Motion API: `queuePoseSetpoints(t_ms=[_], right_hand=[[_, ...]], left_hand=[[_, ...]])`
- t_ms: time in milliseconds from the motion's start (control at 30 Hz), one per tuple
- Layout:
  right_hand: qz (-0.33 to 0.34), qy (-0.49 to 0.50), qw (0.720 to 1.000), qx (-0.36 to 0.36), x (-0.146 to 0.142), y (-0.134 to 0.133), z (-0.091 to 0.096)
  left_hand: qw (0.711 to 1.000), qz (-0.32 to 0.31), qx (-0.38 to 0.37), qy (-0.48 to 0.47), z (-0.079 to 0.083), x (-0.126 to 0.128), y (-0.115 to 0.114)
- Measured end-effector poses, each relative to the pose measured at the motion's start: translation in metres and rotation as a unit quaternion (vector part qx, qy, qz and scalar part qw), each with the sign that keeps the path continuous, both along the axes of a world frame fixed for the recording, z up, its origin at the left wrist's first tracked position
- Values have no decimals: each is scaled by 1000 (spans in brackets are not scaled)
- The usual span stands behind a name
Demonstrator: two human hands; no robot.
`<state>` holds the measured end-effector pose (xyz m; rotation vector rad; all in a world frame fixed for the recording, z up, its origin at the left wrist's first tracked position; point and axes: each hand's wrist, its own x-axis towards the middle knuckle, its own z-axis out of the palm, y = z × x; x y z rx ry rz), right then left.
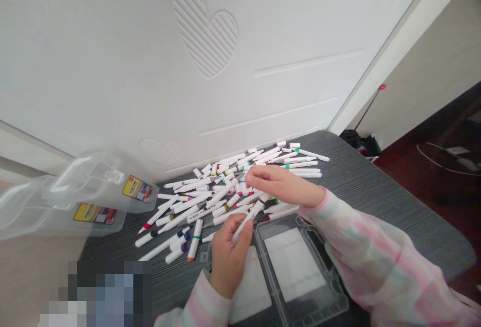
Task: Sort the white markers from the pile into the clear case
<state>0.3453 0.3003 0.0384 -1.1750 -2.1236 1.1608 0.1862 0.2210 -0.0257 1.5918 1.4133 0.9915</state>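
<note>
My left hand (230, 253) pinches a white marker (248, 221) between thumb and fingers, its upper end slanting to the right. Over the pile, my right hand (280, 183) has its fingers curled together. What they hold, if anything, is hidden. Many white markers (198, 219) with coloured caps and bands lie scattered under and around both hands. In front of me, an opened clear plastic case (336, 303) lies flat, with a white insert (295, 265) showing in its right half. My left hand partly covers the left half.
Two clear plastic boxes (141, 206) with yellow labels stand at the table's left edge. A white panel (263, 91) with heart patterns rises behind the markers. The dark table (376, 192) extends right to a rounded edge. A black bag (356, 141) sits beyond it.
</note>
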Motion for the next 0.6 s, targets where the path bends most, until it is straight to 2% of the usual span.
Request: queuePoseSetpoints(t_ms=[600], right_hand=[[-1, 34, 999, -10, -1, 0, 0]], left_hand=[[1000, -4, -3, -11, -4, 0, 0]])
